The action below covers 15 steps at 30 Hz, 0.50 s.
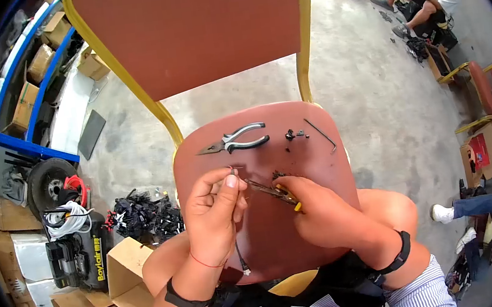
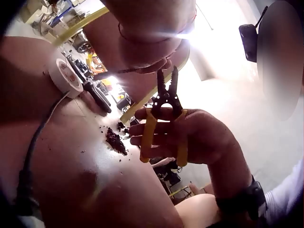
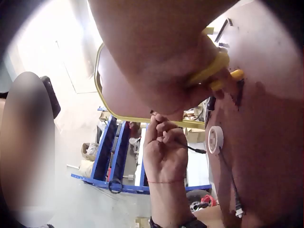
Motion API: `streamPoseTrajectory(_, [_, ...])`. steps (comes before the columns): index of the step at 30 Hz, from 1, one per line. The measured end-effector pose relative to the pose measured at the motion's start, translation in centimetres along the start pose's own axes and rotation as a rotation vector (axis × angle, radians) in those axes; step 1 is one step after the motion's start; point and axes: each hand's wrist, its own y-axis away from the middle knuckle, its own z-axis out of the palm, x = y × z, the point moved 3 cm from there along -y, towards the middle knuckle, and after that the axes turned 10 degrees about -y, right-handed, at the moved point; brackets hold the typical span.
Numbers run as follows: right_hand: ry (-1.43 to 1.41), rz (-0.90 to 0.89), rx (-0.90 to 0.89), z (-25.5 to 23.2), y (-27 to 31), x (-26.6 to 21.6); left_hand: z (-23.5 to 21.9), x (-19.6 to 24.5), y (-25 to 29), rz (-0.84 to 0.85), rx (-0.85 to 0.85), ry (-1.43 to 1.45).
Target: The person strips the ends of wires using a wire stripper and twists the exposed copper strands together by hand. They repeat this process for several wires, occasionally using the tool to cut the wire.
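My left hand [image 1: 213, 209] pinches a thin wire [image 1: 237, 168] between thumb and forefinger; a black cable end [image 3: 199, 151] sticks out beside its fingers in the right wrist view. In my right hand [image 2: 204, 135] is a wire stripper [image 2: 166, 98] with yellow handles, its jaws spread apart in the left wrist view. Those jaws are close to the left fingertips; whether they touch the wire cannot be told. Below the hands, a dark cable [image 2: 34, 142] with a plug lies on the red chair seat [image 1: 276, 256], beside a white tape roll [image 3: 220, 138].
Grey-and-black pliers [image 1: 227, 141], small black parts [image 1: 290, 134] and a hex key [image 1: 320, 134] lie on the seat's far side. Dark scraps [image 2: 115, 141] are near the right hand. The chair's backrest [image 1: 189, 26] rises ahead. Two people sit at the right.
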Motion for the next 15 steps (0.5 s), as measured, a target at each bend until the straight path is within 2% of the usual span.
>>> streamPoseTrajectory(4, [-0.013, -0.067, 0.105, 0.0, 0.3, 0.1, 1.0, 0.0, 0.5, 0.001, 0.05, -0.163])
streamPoseTrajectory(10, [-0.033, -0.08, 0.126, -0.1, 0.4, 0.3, 1.4, -1.0, 0.6, -0.114, -0.016, -0.093])
streamPoseTrajectory(13, [-0.013, -0.123, 0.133, 0.2, 0.6, 0.8, 1.5, -1.7, 0.6, -0.034, -0.063, -0.069])
streamPoseTrajectory(15, [0.006, -0.162, 0.141, 0.0, 0.5, 0.9, 1.8, -1.6, 0.6, -0.045, -0.076, -0.078])
